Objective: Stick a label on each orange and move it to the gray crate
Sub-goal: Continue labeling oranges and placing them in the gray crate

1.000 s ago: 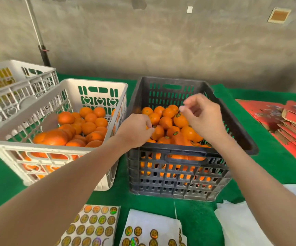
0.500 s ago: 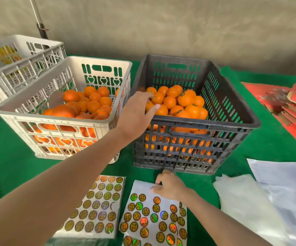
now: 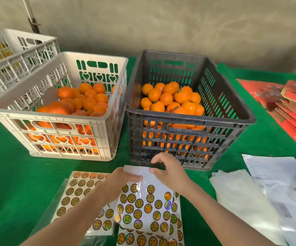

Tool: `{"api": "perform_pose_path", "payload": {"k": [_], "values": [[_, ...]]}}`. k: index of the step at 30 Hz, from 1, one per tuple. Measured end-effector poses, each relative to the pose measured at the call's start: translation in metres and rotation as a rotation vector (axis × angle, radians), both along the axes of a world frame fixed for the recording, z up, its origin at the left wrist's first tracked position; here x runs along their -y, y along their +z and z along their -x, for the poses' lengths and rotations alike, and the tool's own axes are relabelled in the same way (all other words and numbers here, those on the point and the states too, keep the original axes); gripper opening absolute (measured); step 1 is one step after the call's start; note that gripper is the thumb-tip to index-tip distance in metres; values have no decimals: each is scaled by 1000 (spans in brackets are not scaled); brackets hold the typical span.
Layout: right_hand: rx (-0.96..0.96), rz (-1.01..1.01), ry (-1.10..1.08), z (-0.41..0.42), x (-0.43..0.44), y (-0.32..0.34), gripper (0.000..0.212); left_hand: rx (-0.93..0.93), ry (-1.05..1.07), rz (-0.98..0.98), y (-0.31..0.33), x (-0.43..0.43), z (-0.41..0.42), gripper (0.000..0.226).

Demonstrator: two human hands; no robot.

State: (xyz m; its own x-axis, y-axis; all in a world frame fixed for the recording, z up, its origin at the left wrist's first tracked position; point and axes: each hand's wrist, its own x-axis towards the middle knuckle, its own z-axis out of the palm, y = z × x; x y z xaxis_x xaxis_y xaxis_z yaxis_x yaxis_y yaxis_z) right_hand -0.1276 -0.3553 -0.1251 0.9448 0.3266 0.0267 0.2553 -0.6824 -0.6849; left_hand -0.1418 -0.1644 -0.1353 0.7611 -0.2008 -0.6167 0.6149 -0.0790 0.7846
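- Now, both hands are at the label sheet [image 3: 143, 201], which sits on the green cloth [image 3: 10, 174] just in front of the gray crate [image 3: 188, 119]. The sheet's far end is lifted.
- Left hand [image 3: 124, 178]: fingers are curled at the sheet's upper left corner with the thumb across the top, gripping it.
- Right hand [image 3: 169, 173]: thumb and forefinger pinch the sheet's upper edge, and the remaining fingers are loosely curled.
- The gray crate holds heaped oranges [image 3: 179, 96]. Several show a small round dark label on top.
- The white crate [image 3: 54, 119] stands just beside the gray crate's left wall and holds a second orange heap [image 3: 88, 102].
- A second sheet [image 3: 79, 190] lies left of the first, partly under my left forearm.
- Red cartons [image 3: 289, 107] are at far right, and white papers [image 3: 271, 167] lie nearer me.
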Motion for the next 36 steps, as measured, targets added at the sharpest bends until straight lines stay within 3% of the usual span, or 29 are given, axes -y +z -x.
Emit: {"api": "perform_pose_path", "payload": {"k": [3,7,10,14,21,24,28,32,36], "values": [[297,-31,-126,17,0,-4,2,-41,45,69,-3,0,-1,25],[77,44,-108,36,-2,-22,4,-51,-15,92,-8,-1,-3,25],[37,112,-137,40,-7,-34,12,-45,-37,90,-9,1,-3,24],[36,69,-150,40,-11,-36,6,-25,-68,55,-9,1,-2,25],[-36,-114,-209,39,-8,-35,20,-24,-118,-41,-14,-1,-6,25],[-36,-161,-200,39,-7,-29,22,126,-219,-226,-18,3,-8,26],[141,-246,-97,38,-16,8,13,424,5,-648,-4,3,-9,62],[510,-394,90,25,-43,79,10,969,215,-510,39,-28,-7,23],[800,-450,185,-17,-76,143,10,1204,355,-411,100,-62,-24,15]]}}
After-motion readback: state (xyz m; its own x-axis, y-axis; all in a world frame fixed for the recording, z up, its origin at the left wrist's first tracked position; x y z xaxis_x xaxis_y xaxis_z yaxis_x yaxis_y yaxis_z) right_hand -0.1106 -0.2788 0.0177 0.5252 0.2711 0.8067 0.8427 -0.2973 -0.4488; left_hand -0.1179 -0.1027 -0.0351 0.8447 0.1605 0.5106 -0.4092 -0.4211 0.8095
